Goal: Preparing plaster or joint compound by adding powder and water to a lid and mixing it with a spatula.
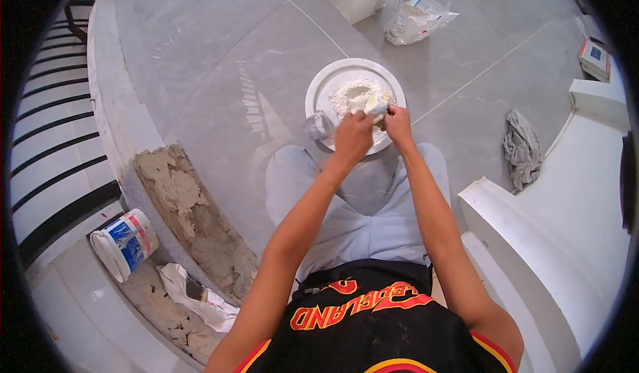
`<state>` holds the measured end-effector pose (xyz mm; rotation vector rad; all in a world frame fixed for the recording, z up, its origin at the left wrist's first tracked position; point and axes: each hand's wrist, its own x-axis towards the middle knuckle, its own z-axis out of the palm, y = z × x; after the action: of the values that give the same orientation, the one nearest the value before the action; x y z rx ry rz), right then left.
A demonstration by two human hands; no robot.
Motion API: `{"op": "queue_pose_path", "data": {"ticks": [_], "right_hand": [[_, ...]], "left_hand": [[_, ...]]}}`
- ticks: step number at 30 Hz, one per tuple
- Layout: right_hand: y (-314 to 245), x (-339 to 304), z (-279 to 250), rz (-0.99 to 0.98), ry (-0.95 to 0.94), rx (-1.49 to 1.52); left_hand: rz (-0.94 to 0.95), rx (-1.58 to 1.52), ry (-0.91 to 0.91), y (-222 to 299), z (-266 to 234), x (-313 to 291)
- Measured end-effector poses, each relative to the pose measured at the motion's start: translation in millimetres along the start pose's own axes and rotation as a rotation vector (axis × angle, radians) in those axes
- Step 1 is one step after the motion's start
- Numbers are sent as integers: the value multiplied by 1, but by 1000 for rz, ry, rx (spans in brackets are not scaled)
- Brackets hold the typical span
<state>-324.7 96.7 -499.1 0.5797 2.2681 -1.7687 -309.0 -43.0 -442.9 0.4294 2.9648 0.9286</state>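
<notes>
Black shirt (393,336) nearest, left hand (354,133) and right hand (398,123) pinched a finger-obscured whitish bundle (377,105) slanting toward the tray's (391,74) far-right rim.

White tray (335,75), off-white powder (346,97), seemingly white-and-yellow held item (377,105), pale-lined grey floor (219,60), black red-and-yellow-trimmed jersey (373,336)

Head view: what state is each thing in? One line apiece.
White-and-yellow object, held, its kind unclear
Left hand, fingers bent beside the object, grip unclear
Right hand, pinching the object
White powder, loose, hollowed in the middle
White round tray, flat, holding powder
Translucent container, at the tray's rim, contents unclear
Plastic bag, wrinkled
Grey cloth, crumpled
White sack, crumpled
White bucket, open or lidded unclear
</notes>
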Motion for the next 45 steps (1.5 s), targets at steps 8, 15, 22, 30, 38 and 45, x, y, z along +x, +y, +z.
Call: {"op": "queue_pose_path", "data": {"ticks": [8, 15, 22, 30, 38, 45], "right_hand": [[2, -6, -2, -48, 22, -66], [-31, -16, -3, 12, 131, 171], [-12, -10, 4, -63, 119, 67], [-38, -31, 1, -20, 29, 121], [-29, -18, -48, -586, 323, -518], [-78, -27, -52, -867, 78, -664]], "left_hand": [[15, -45, 48, 1, 6, 4], [-135, 51, 133, -22, -15, 1], [-64, 45, 76, 1, -8, -3], [-111, 62, 105, -27, -3, 0], [195, 151, 229, -56, -43, 4], [397, 160, 188, -67, -51, -6]]}}
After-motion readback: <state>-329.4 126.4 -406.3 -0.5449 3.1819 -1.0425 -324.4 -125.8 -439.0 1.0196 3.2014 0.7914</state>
